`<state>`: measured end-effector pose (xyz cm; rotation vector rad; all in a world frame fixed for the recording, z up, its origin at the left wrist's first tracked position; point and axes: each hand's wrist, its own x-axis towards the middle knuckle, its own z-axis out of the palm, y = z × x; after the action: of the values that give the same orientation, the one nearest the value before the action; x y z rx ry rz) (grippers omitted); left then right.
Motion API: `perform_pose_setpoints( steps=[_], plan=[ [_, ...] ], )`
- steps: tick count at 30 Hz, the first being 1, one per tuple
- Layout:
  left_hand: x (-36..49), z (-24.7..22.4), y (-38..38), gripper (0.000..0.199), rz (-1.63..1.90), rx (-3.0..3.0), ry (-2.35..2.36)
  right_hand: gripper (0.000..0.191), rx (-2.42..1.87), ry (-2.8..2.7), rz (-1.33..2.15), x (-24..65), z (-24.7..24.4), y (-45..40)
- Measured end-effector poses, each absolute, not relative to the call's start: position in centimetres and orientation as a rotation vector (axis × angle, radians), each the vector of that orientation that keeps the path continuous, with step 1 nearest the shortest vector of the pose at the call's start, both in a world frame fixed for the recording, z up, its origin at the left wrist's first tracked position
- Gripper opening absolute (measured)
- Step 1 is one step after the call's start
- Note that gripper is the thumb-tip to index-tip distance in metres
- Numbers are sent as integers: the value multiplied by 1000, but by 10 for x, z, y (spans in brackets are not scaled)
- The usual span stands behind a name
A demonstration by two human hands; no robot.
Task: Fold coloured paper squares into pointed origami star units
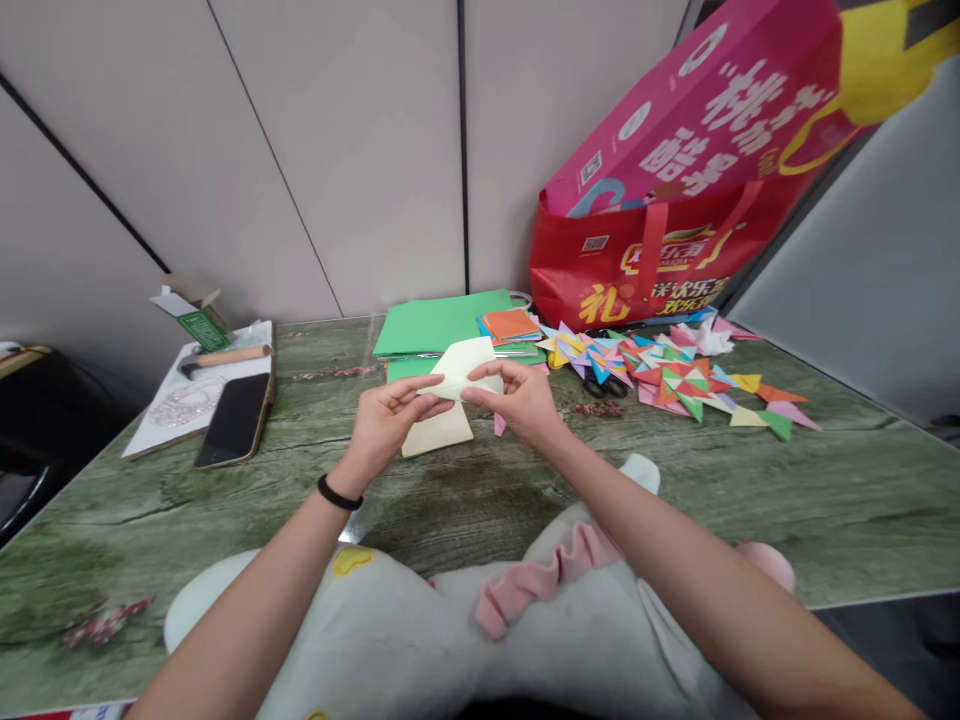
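Both hands hold a pale cream sheet of paper (466, 358), partly folded, above the table. My left hand (390, 415) pinches its left edge between thumb and fingers, with a black band round the wrist. On the paper's right side, the thumb and fingers of my right hand (521, 400) are closed on it. Under the hands lies a pad of cream paper squares (439, 432). Behind them are a green sheet (435, 322) and a small stack of squares with orange on top (510, 324).
Folded colourful paper pieces (682, 375) and black scissors (606, 386) lie at the right, before a red bag (637, 265). At the left are a phone (235, 420), a hammer (232, 356) and a small green box (204, 325). A pale plush (420, 630) is at the near edge.
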<state>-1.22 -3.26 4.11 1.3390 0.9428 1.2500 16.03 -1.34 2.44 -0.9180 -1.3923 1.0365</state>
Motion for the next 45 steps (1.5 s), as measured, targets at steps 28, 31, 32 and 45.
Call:
perform_pose_setpoints(
  steps=[28, 31, 32, 45],
  plan=[
    [-9, 39, -32, 25, 1306, 1122, 998, 20, -936, -1601, 749, 160, 22, -16],
    [-8, 38, -32, 23, 1360, 1111, 1003, 20, -934, -1588, 749, 160, 23, -16],
    [-8, 38, -33, 23, 1367, 1114, 1010, 20, -936, -1583, 749, 160, 23, -16],
    [-7, 39, -32, 28, 1380, 1308, 1173, 19, -942, -1549, 743, 160, 21, -15]
  ],
)
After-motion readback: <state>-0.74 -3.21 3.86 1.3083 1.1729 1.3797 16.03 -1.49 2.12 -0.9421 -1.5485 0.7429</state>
